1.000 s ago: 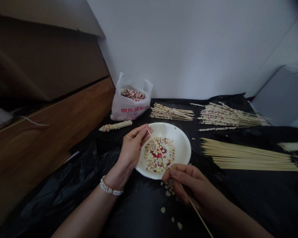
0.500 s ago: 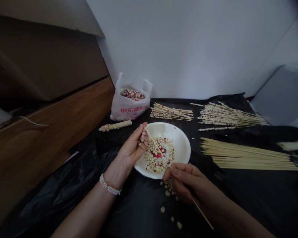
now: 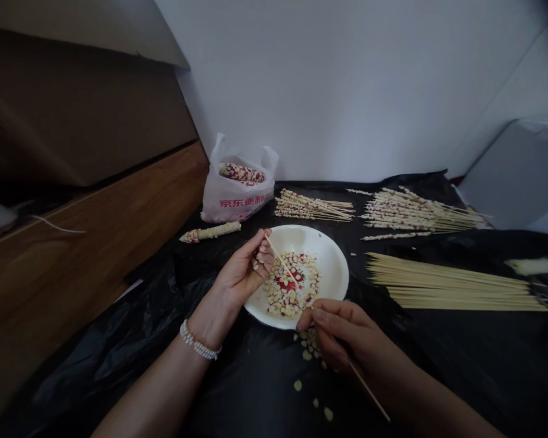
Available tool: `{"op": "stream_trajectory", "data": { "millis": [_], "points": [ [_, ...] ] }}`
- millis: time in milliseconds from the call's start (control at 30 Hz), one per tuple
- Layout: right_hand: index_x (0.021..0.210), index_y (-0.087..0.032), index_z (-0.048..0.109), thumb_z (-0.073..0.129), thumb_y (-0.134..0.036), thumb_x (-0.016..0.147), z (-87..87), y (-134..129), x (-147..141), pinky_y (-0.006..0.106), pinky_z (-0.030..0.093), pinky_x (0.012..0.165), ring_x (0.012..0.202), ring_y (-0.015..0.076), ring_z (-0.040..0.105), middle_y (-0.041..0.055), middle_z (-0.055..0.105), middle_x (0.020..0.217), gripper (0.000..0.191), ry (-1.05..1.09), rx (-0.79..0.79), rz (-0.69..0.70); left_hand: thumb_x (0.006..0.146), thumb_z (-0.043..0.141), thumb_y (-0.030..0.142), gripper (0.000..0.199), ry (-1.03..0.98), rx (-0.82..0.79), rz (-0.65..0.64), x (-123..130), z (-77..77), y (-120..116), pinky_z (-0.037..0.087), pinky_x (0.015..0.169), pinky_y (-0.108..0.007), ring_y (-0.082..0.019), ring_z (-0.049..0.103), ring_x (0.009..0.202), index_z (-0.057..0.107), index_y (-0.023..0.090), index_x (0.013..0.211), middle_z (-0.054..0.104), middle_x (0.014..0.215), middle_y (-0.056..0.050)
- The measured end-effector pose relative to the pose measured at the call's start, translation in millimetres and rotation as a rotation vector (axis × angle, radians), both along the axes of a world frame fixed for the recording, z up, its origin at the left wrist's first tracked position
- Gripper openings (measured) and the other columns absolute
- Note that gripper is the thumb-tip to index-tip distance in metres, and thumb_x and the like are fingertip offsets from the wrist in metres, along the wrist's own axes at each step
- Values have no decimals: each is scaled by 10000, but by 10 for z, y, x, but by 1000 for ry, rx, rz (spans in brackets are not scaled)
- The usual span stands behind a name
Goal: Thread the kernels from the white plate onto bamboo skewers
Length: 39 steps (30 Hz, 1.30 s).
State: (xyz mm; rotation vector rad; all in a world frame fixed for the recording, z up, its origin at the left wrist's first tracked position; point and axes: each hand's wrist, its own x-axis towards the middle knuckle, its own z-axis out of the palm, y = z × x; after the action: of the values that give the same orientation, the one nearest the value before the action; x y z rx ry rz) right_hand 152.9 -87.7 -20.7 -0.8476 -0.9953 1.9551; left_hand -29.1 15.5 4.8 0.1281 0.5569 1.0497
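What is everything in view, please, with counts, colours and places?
Plastic sheet: one, black, underneath
Bowl: one, white, centre
Kernels: many, cream-red in bowl, pale on sheet
Thin stick: one, pale, over bowl
Bag: one, white, red lettering, behind bowl
Bagged cobs: at least one, cream-red, inside
Loose cob: one, pale, before bag
Kernel-strung sticks: many, cream-red, two groups, back and right
Bare sticks: many, pale, right
Unclear object: one, pale, right edge
Wall: one, greyish, behind
Wooden board: one, brown, left
Boxes: two, brown upper left, pale right
Bracelet: one, pale beaded, left wrist
Left hand: one, at stick tip, holding kernels
Right hand: one, holding stick, beside bowl
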Motion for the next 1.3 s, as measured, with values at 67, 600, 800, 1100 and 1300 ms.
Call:
{"op": "stream_trajectory", "data": {
  "millis": [67,600,800,1100,1300],
  "points": [
    [852,-146,668,555,-426,881,-10,15,-4,211,150,419,374,36,209,-97,359,392,304,21,2,-6,918,485,166,159,35,8,-10,19,-9,-19,456,454,-128,-50,529,501,635,120,893,560,643,-7],
    [910,-162,680,558,-396,891,-36,48,24,212,148,412,378,37,260,-86,416,415,265,49,32,-54,744,700,100,124,347,195,-379,136,16,-210,224,351,-95,2,294,413,593,105,682,391,532,65],
    [933,-173,682,566,-417,883,-67,46,20,207,131,387,353,35,252,-90,426,410,274,47,19,-45,715,741,169,166,453,310,-433,142,-8,-234,182,374,-107,8,258,441,601,95,664,414,570,52],
    [946,-177,684,554,-404,897,-102,35,43,209,145,380,350,36,274,-84,443,416,266,38,30,-53,705,765,237,194,549,360,-465,144,-13,-254,146,386,-118,9,278,458,659,80,747,460,589,38],
    [953,-187,677,552,-399,900,-98,67,53,210,142,369,345,38,263,-87,438,423,251,48,10,-68,740,732,186,135,465,277,-422,198,-22,-283,230,362,-89,5,342,432,675,84,809,504,583,28]
  ]
}}
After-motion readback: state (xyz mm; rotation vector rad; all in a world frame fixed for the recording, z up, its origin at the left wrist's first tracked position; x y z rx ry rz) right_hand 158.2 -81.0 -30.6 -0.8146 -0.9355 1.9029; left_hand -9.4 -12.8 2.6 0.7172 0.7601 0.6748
